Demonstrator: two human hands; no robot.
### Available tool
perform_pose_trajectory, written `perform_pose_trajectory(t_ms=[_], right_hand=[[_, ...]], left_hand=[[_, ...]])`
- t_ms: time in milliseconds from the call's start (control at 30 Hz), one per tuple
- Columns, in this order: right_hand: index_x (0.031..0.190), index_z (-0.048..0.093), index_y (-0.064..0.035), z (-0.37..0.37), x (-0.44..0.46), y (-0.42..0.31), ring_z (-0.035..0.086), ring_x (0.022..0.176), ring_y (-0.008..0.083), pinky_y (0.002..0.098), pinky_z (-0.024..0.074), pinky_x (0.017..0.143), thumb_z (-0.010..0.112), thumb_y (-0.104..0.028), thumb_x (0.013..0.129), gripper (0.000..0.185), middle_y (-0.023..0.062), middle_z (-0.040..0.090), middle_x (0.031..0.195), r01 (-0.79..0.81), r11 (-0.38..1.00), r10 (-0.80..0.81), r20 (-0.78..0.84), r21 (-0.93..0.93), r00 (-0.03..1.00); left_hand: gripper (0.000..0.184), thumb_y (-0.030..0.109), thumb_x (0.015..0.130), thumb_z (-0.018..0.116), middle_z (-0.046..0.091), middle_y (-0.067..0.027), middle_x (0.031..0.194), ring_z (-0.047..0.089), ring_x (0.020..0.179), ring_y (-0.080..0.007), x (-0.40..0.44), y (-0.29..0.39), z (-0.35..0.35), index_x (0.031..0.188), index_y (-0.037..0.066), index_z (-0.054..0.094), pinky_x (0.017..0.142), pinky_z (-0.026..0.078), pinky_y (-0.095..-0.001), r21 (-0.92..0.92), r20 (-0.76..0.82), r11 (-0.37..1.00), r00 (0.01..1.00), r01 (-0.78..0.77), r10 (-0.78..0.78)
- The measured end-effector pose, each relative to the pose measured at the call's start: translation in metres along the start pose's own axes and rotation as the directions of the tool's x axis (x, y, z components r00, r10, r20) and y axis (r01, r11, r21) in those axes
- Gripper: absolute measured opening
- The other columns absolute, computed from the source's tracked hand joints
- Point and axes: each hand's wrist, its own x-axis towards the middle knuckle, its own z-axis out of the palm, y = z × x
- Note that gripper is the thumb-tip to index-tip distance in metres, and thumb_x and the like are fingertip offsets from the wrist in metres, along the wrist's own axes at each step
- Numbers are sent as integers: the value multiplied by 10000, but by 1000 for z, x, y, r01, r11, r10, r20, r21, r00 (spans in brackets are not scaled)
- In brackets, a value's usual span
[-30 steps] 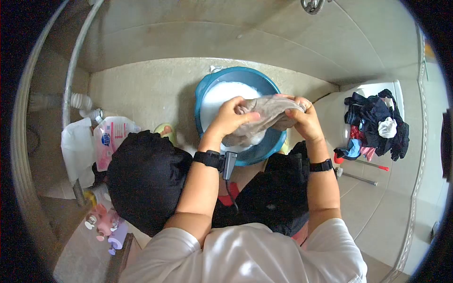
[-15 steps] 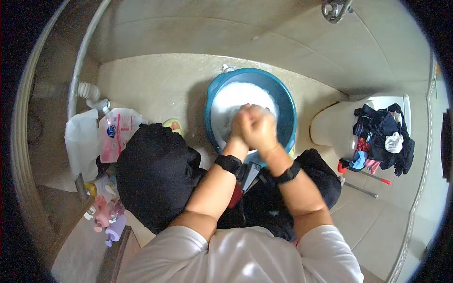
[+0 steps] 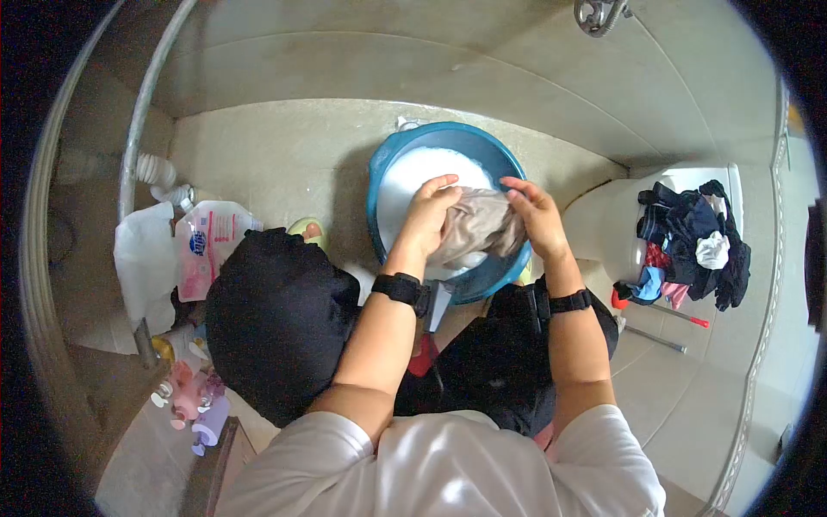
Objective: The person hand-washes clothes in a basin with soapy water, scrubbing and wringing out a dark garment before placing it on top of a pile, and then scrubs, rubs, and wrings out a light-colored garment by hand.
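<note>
A wet greyish-beige piece of cloth (image 3: 476,222) is stretched between my two hands over the blue basin (image 3: 508,153). My left hand (image 3: 430,211) grips its left side, thumb and index finger showing above the fabric. On the right side, my right hand (image 3: 536,214) pinches the cloth near the basin's rim, its fingers partly bent. White suds (image 3: 424,175) fill much of the basin under and to the left of the cloth. What kind of garment it is, I cannot make out.
A toilet (image 3: 594,220) stands right, with a pile of dark clothes (image 3: 692,237) on it. Red-tipped sticks (image 3: 689,318) lie below. Left are a pink-printed plastic jug (image 3: 211,250) and several pump bottles (image 3: 209,420). A wall faucet (image 3: 596,15) hangs above.
My hands were clasped together over the suds; now they are apart, with the cloth spread between them. My right hand has moved right. The view has shifted slightly.
</note>
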Motion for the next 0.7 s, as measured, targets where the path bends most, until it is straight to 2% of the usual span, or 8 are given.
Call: perform_pose_trajectory(t_ms=[133,233,400,533,600,633,667,700], right_hand=[[923,639,-9,10,2,-12,525,751,88,233,432,706,583,-231,872,235,-8,595,792,201,949,-246,-177,-241,953],[819,624,-4,25,-4,-25,492,677,77,237,412,632,598,-254,861,255,-14,571,714,170,945,-202,-91,-280,975],[727,586,-14,34,5,-26,512,562,124,292,420,535,607,-297,844,307,38,573,619,115,913,-211,-211,-392,954],[735,626,-53,93,-36,-56,613,631,377,444,499,624,551,-406,818,371,220,605,665,240,431,-353,83,-870,932],[759,643,-40,117,-33,-34,605,641,409,479,492,681,500,-401,840,396,232,603,670,426,125,-615,267,-896,742],[787,654,-40,109,-21,-37,609,707,413,499,473,731,441,-394,867,421,239,610,716,140,378,-160,84,-915,983],[779,655,-41,98,-12,-37,611,760,400,484,470,755,413,-388,883,435,243,614,768,61,537,-166,-35,-841,986],[784,652,-40,77,5,-30,608,779,396,478,471,751,408,-381,887,432,243,614,783,2,509,-135,-78,-861,988]], left_hand=[[338,249,864,579,607,-84,986,570,854,-162,-4,19,8,1087,-5,558,738,461,-276,459,-5,888,1000,-4,7],[378,338,880,557,604,-86,1028,577,861,-159,-4,24,11,1100,31,561,756,475,-308,143,-114,952,960,270,-255],[342,388,877,554,588,-57,856,583,780,-172,-1,17,22,895,47,560,699,490,-305,-13,-100,1000,995,-15,13],[332,418,874,546,528,-9,730,547,673,-145,7,5,1,792,99,499,628,470,-285,-312,-330,945,922,94,-201],[338,436,878,529,494,14,690,509,608,-143,13,-17,-19,766,122,469,587,445,-287,-13,-16,995,995,-103,103],[320,405,896,507,473,28,680,490,612,-134,7,-23,-7,736,133,455,578,424,-289,-380,-114,924,989,44,-94],[302,381,910,480,486,23,696,499,655,-134,-8,-6,30,747,127,473,608,426,-297,-473,-205,879,963,61,-177],[295,375,912,475,498,11,713,508,676,-140,-14,-15,42,762,122,486,626,431,-303,-213,-243,974,962,72,-124]])
